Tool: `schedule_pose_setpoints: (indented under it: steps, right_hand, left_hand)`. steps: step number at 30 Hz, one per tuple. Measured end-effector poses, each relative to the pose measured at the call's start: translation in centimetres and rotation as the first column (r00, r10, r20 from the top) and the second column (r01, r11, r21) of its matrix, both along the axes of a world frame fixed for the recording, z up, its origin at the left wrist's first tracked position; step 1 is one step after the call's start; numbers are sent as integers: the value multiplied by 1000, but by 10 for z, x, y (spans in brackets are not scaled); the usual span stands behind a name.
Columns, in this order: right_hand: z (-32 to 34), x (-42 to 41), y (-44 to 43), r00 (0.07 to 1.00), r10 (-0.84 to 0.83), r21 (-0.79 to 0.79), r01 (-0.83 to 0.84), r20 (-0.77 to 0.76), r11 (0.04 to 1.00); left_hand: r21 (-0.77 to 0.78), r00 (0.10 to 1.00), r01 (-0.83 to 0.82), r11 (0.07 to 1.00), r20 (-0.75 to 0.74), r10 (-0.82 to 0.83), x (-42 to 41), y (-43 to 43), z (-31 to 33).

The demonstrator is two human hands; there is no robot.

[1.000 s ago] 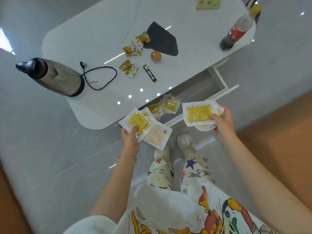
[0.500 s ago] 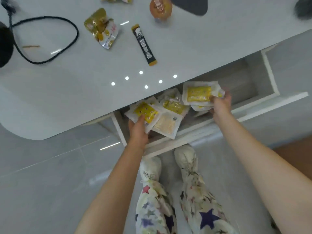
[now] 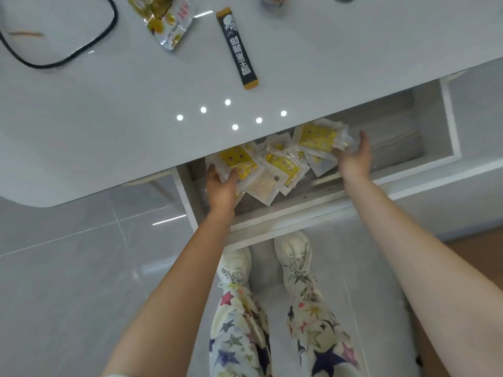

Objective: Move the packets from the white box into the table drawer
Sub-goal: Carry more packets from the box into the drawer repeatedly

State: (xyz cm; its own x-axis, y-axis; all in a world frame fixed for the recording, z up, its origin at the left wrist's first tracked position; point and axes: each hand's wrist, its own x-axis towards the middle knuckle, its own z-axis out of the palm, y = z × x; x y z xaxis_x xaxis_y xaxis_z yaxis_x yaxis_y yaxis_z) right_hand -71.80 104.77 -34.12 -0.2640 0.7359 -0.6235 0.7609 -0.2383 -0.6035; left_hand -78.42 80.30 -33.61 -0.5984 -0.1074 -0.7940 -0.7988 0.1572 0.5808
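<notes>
The white table drawer (image 3: 304,212) stands pulled open under the table edge. My left hand (image 3: 221,187) reaches into its left part and grips a few white packets with yellow prints (image 3: 239,162), thumb on top. My right hand (image 3: 353,159) is inside the drawer further right and holds another small stack of the same packets (image 3: 317,137) at their right edge, low over the drawer floor. Several loose packets (image 3: 283,165) lie in a heap between my hands. The white box is out of view.
The white tabletop (image 3: 109,118) overhangs the drawer's back part. On it lie a black stick sachet (image 3: 238,47), a snack bag (image 3: 164,21) and a black cable (image 3: 68,57). My shoes (image 3: 294,254) stand on grey tiles just before the drawer front.
Both hands have gone from above the drawer front down into the drawer with their packets. My head has leaned forward and down, so the drawer fills more of the view.
</notes>
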Motion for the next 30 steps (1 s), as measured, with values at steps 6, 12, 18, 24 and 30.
schedule_pose_setpoints:
  steps: [6, 12, 18, 24, 30]
  right_hand:
    - [108, 21, -39, 899, 437, 127, -438, 38, 890]
    - [220, 25, -54, 714, 676, 131, -699, 182, 703]
    - [335, 23, -64, 408, 814, 276, -908, 414, 315]
    - [421, 20, -83, 223, 846, 286, -954, 485, 88]
    - [480, 15, -136, 40, 877, 381, -909, 478, -166]
  left_hand:
    - [-196, 865, 448, 872, -150, -479, 14, -6, 111]
    - [-530, 544, 542, 652, -370, -753, 16, -23, 226]
    - [-738, 398, 525, 424, -227, -889, 21, -46, 324]
    - [-799, 425, 449, 400, -203, -882, 39, -64, 399]
    - [-792, 593, 318, 522, -263, -761, 72, -98, 452]
